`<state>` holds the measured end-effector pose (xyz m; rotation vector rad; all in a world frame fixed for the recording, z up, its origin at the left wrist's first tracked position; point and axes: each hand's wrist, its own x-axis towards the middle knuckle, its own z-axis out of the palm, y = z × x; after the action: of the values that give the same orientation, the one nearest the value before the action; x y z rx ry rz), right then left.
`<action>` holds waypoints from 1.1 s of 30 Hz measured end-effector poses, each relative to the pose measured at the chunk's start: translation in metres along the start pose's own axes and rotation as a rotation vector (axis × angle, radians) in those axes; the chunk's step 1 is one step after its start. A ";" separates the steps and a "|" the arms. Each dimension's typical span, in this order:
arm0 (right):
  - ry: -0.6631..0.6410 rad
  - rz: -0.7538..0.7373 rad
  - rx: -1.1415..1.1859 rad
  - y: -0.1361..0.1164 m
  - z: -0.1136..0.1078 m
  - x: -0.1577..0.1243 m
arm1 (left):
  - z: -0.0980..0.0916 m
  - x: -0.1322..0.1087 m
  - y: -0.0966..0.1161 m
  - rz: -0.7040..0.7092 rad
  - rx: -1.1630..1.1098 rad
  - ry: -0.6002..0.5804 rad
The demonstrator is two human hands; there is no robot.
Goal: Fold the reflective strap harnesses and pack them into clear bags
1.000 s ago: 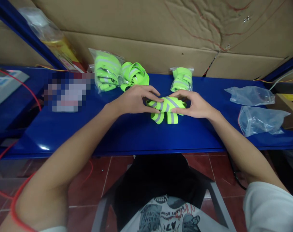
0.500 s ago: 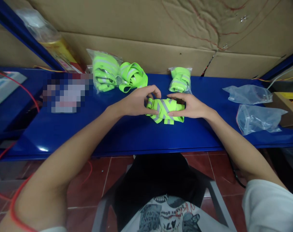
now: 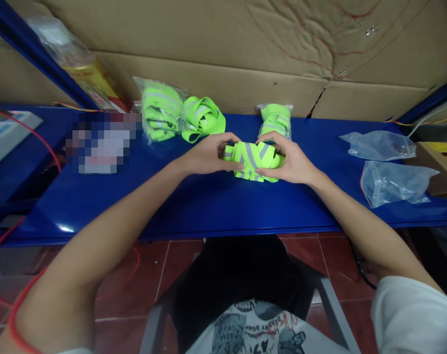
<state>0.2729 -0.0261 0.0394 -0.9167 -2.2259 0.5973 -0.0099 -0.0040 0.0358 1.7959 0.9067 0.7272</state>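
A folded neon-green reflective strap (image 3: pixel 253 158) with grey stripes is held between both hands just above the blue shelf (image 3: pixel 193 201). My left hand (image 3: pixel 207 155) grips its left end, fingers curled around it. My right hand (image 3: pixel 291 160) closes on its right end. Behind the hands lie a loose green strap (image 3: pixel 203 118), a bagged strap bundle (image 3: pixel 160 109) on the left and a smaller bagged bundle (image 3: pixel 277 119) at the back.
Two empty clear plastic bags (image 3: pixel 380 144) (image 3: pixel 395 182) lie on the shelf's right side. A cardboard box (image 3: pixel 442 164) sits at the far right. Cardboard sheets (image 3: pixel 245 73) line the back. A red cable (image 3: pixel 9 295) loops at the left. A blurred patch (image 3: pixel 103 142) lies on the left.
Both hands have drawn closer together and squeezed the strap into a tighter bundle, lifting it slightly toward the back of the shelf.
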 end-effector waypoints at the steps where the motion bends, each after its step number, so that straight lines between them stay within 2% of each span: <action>1: 0.029 -0.003 0.001 0.000 0.001 0.000 | 0.001 0.001 -0.002 -0.011 -0.073 0.022; 5: 0.091 -0.030 -0.034 0.001 0.002 0.000 | 0.005 0.003 -0.004 -0.012 -0.207 0.125; 9: 0.122 -0.038 -0.073 0.002 0.004 0.000 | 0.009 0.002 -0.001 -0.064 -0.292 0.105; 13: 0.269 0.008 -0.052 0.005 0.015 0.002 | 0.015 0.004 0.002 -0.027 -0.445 0.163; 17: 0.381 0.060 -0.046 0.008 0.023 0.004 | 0.020 0.003 0.006 -0.048 -0.490 0.226; 22: 0.401 0.038 -0.120 0.007 0.023 0.004 | 0.027 0.000 0.012 -0.021 -0.591 0.192; 29: 0.459 0.074 -0.029 0.003 0.028 0.009 | 0.040 0.000 0.007 0.013 -0.641 0.169; 33: 0.486 0.061 -0.124 0.008 0.027 0.006 | 0.049 -0.002 0.014 0.024 -0.672 0.193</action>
<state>0.2538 -0.0210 0.0180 -1.0652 -1.8150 0.2286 0.0318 -0.0326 0.0308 1.1552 0.6524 1.0825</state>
